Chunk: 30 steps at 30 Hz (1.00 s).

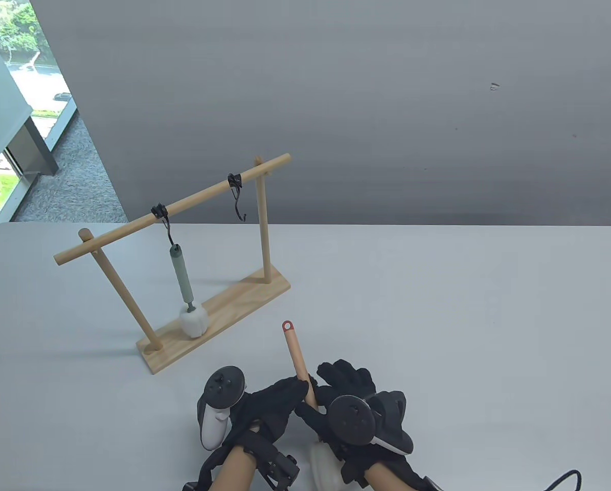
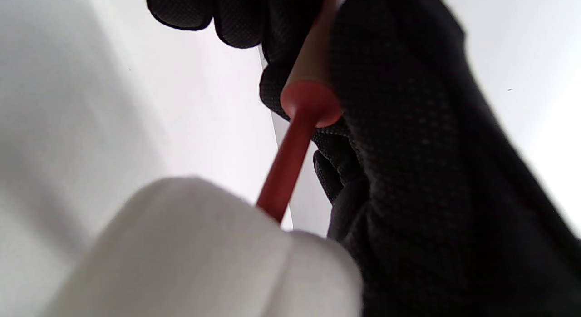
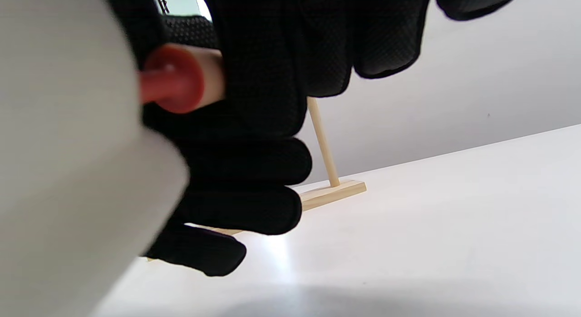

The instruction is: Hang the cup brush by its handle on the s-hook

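The cup brush has a light wooden handle (image 1: 298,358) with a red loop (image 1: 288,326) at its far end and a white sponge head (image 1: 325,466) near my wrists. My left hand (image 1: 291,391) grips the handle from the left. My right hand (image 1: 321,396) holds it from the right, some fingers loose. The loop points toward the wooden rack (image 1: 223,314). An empty black S-hook (image 1: 239,200) hangs on the right of its rail (image 1: 193,198), well beyond the loop. The wrist views show the handle (image 2: 313,49) (image 3: 209,76), red stem (image 2: 281,171) and sponge (image 2: 204,253) (image 3: 68,171) close up.
A second S-hook (image 1: 164,221) on the left of the rail carries a green-handled brush (image 1: 182,279) whose white sponge rests on the rack base. The rack's right post (image 3: 323,144) shows behind my fingers. The white table (image 1: 464,332) reaches a grey wall behind.
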Motion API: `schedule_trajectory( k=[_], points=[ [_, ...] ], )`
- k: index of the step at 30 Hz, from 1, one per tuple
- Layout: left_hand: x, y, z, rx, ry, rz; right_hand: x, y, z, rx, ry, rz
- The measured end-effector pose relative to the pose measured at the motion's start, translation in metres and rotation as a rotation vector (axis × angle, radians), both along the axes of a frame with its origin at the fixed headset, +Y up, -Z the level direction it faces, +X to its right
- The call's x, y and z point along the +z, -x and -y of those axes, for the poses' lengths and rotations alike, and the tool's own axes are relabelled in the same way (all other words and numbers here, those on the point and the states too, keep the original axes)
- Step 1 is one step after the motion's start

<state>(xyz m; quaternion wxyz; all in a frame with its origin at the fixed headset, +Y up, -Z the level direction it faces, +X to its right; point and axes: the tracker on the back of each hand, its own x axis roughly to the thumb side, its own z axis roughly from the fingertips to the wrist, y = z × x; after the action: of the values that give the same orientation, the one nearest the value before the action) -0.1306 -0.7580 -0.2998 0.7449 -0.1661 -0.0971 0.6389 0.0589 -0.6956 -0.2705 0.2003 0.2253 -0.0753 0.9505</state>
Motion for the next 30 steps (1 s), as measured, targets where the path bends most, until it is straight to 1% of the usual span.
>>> schedule_trajectory(
  k=[5,7,10,13,15,18,21,26,30],
  points=[
    [-0.004,0.009,-0.001,-0.021,-0.013,-0.075,0.001,-0.017,-0.007,-0.077,0.004,0.034],
    [-0.007,0.015,-0.005,-0.063,-0.037,-0.106,0.001,-0.027,-0.008,-0.102,0.01,0.056],
    [-0.012,0.026,-0.011,-0.142,-0.07,-0.171,0.001,-0.046,-0.006,-0.14,0.035,0.093],
    [-0.02,0.033,-0.021,-0.14,-0.084,-0.227,-0.002,-0.062,-0.001,-0.186,0.077,0.123],
    [-0.026,0.037,-0.033,-0.165,-0.106,-0.258,-0.004,-0.07,0.005,-0.217,0.111,0.139],
    [-0.037,0.039,-0.061,-0.269,-0.16,-0.288,-0.01,-0.086,0.013,-0.273,0.166,0.184],
    [-0.047,0.033,-0.089,-0.296,-0.199,-0.267,-0.012,-0.096,0.014,-0.34,0.181,0.217],
    [-0.061,0.02,-0.123,-0.338,-0.227,-0.277,-0.013,-0.099,0.017,-0.341,0.195,0.22],
    [-0.071,0.016,-0.144,-0.302,-0.23,-0.277,-0.009,-0.095,0.017,-0.296,0.184,0.197]
  ],
)
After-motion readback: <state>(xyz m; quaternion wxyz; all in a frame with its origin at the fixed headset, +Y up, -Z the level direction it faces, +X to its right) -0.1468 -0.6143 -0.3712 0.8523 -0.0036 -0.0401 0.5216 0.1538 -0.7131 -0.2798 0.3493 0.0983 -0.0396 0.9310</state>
